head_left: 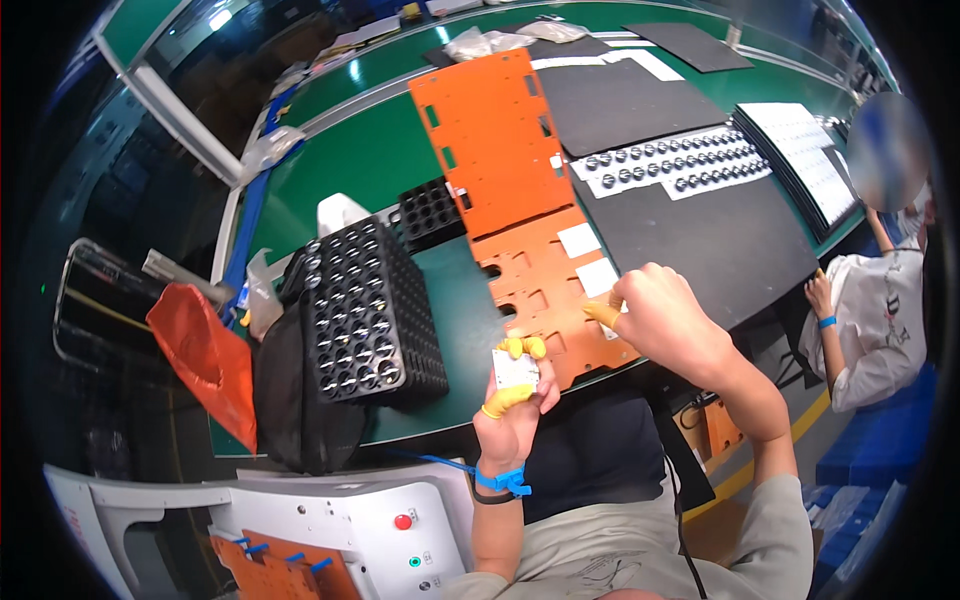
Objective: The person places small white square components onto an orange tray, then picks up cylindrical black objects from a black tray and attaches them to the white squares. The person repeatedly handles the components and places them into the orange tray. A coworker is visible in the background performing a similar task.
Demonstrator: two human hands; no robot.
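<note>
My left hand (pixel 512 405), with yellow finger cots and a blue wrist strap, grips a small white square plate (pixel 516 371) between thumb and fingers. It is in front of the near edge of an orange fixture board (pixel 545 290). Over that board's right side is my right hand (pixel 655 310), fingers curled in and a yellow cot on one digit. Whatever its fingertips hold, if anything, is hidden. Two white square pieces (pixel 578 240) lie on the board beyond this hand. A bit of white shows beneath the fingertips.
Left of the board stands a black tray block (pixel 415 320) with round glossy cells. An orange panel (pixel 495 140) extends behind the board. At right are black mats (pixel 700 250) and white strips bearing rows of round black parts (pixel 690 160). Another person (pixel 870 310) works at far right.
</note>
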